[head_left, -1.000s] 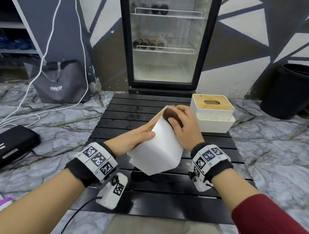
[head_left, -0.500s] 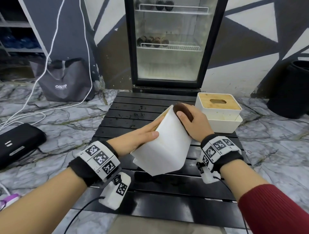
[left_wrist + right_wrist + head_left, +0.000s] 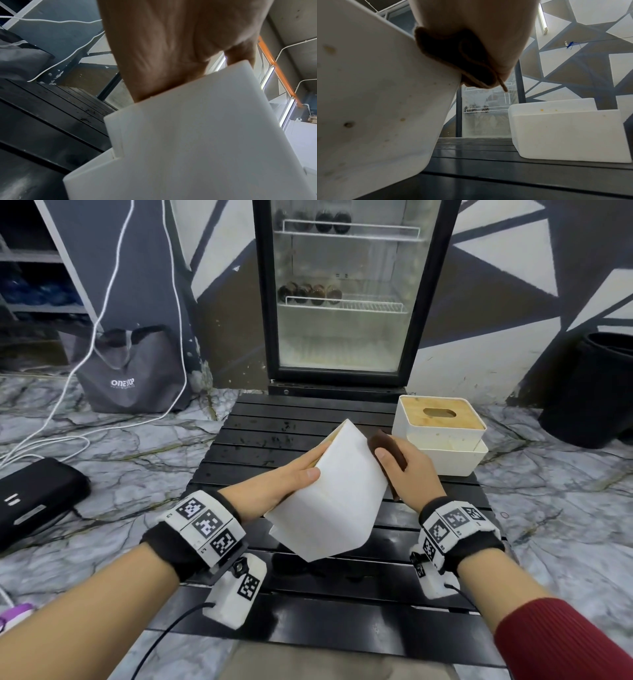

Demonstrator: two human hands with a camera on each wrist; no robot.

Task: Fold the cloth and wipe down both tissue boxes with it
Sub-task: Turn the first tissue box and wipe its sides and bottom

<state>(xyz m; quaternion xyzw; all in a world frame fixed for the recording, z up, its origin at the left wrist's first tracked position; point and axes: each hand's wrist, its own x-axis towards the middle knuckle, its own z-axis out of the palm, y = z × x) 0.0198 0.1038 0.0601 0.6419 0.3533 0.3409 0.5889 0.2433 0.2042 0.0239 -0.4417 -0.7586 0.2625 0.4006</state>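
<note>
A white tissue box point(image 3: 337, 498) point(image 3: 205, 142) point(image 3: 376, 94) is held tilted above the black slatted table point(image 3: 274, 440), its base toward me. My left hand point(image 3: 291, 479) grips its left side, thumb on the white face. My right hand point(image 3: 404, 470) holds a folded dark brown cloth point(image 3: 385, 445) point(image 3: 453, 60) against the box's right side. A second white tissue box point(image 3: 442, 433) point(image 3: 565, 131) with a wooden slotted lid stands at the table's back right, with yellowish specks on its side.
A glass-door fridge point(image 3: 346, 292) stands behind the table. A grey bag point(image 3: 130, 371) and white cables point(image 3: 102, 313) lie at the left, a black case point(image 3: 37, 498) on the marble floor, a black bin point(image 3: 596, 392) at the right.
The cloth in my right hand has slid from the box's top edge down along its right side. The box stays tilted in my left hand.
</note>
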